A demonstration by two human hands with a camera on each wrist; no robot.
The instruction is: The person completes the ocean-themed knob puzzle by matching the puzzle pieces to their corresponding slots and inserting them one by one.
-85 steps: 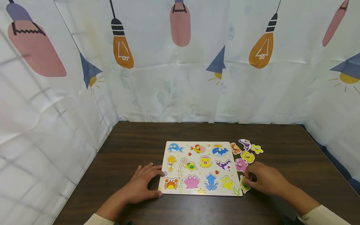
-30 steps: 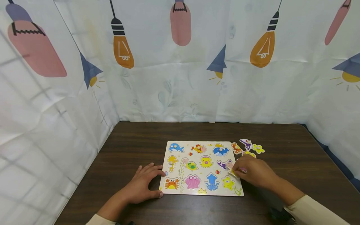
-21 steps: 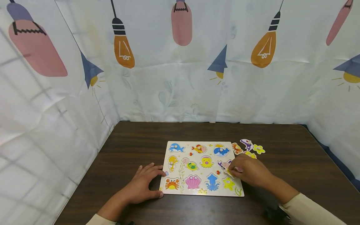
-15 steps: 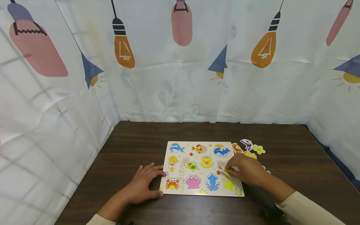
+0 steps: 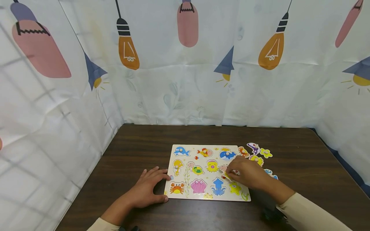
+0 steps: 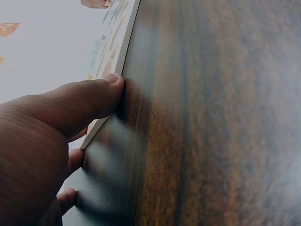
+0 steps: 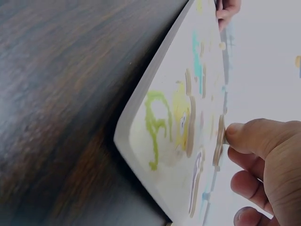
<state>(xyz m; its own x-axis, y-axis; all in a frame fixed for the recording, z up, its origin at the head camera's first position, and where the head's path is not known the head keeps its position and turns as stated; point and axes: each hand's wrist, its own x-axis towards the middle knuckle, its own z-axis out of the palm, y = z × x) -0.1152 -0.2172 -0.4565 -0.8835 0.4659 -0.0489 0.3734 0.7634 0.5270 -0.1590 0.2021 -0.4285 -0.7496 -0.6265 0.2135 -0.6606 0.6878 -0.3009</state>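
A pale wooden puzzle board (image 5: pixel 214 193) with sea-animal pictures lies on the dark table. My right hand (image 5: pixel 248 171) pinches a turtle puzzle piece (image 5: pixel 226 175) between thumb and fingertips, tilted just over the board's right half. In the right wrist view that piece (image 7: pixel 219 143) shows edge-on by the thumb (image 7: pixel 247 134), and it seems lifted off the surface. My left hand (image 5: pixel 145 189) rests at the board's left side with fingers spread. Its thumb (image 6: pixel 94 99) touches the board's edge in the left wrist view. The purple whale picture on the board is mostly hidden by my right hand.
Several loose pieces lie right of the board: an orange-red piece (image 5: pixel 243 151), a purple whale (image 5: pixel 253 148), a yellow star (image 5: pixel 266 153), a yellow octopus (image 5: pixel 256 159) and a blue piece (image 5: pixel 271 174). A printed white curtain (image 5: pixel 185 89) hangs behind the table (image 5: pixel 144 138).
My right hand took the turtle piece from beside the board's lower right corner and carried it left over the board. The blue piece has come into view behind the wrist. My left hand stays put.
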